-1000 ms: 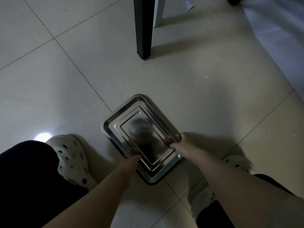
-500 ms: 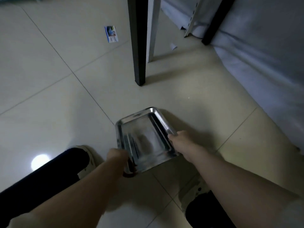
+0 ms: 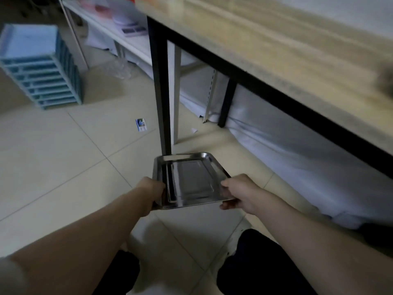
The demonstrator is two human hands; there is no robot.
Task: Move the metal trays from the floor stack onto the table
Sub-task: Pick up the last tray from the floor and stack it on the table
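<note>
Holding: both hands grasp a metal tray [image 3: 189, 182] in the air above the tiled floor [image 3: 63, 167], below the level of the table top.
Left hand [image 3: 150, 188]: clasped on the tray's left edge near its near corner, fingers curled under the rim and out of sight.
Right hand [image 3: 238, 193]: clasped on the tray's right edge near the near corner, thumb lying on the rim, fingers wrapped beneath.
Tray: shiny, rectangular, with stepped inner ridges; held roughly level, its far edge just in front of the black table leg [image 3: 159, 92]. Whether it is one tray or several nested together cannot be told.
Table [image 3: 276, 50]: pale wooden top on a black frame, up and to the right of the tray, well apart from it.
Under the table: white sheeting [image 3: 287, 150] lying along the floor.
Left background: a blue drawer unit [image 3: 42, 69] standing on the floor, and a small card [image 3: 141, 124] lying on the tiles near the table leg.
Bottom of view: dark trouser legs [image 3: 255, 262] below the forearms.
</note>
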